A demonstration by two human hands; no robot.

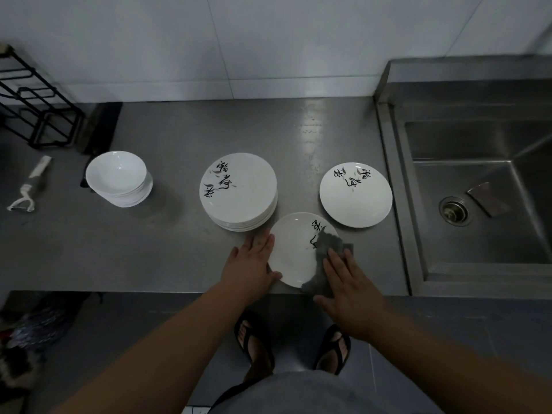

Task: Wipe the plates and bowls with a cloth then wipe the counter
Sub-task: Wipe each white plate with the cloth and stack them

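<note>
- From the head view, the plate [294, 249] in work lies at the front edge of the counter [179, 234], just in front of the stack of plates [239, 189].
- The right hand [351, 291] lies flat with straight fingers and presses the grey cloth [328, 243] onto the right half of that plate. Part of the cloth hangs past the rim toward the counter's edge.
- The left hand [252, 261] is spread wide. Its fingers lie along the plate's left rim and its thumb at the near rim, steadying the plate rather than gripping it.
- One single plate [355, 194] sits apart to the right, near the sink [478, 189]. I take it for the wiped pile, which would mean one plate is done and a second is in hand.
- Left to do, by my reckoning: the tall stack of plates, the stack of bowls [119, 177] well off to the left, then the counter itself. The job looks to be in its early part.
- Around them: a peeler [28, 186] at far left, a black wire rack [38, 109] in the back corner, and a drain [454, 211] in the sink.
- For the counter wipe, the crockery and the peeler sit on the surface and would need shifting. The plate so near the front edge could slide off under a hard push.
</note>
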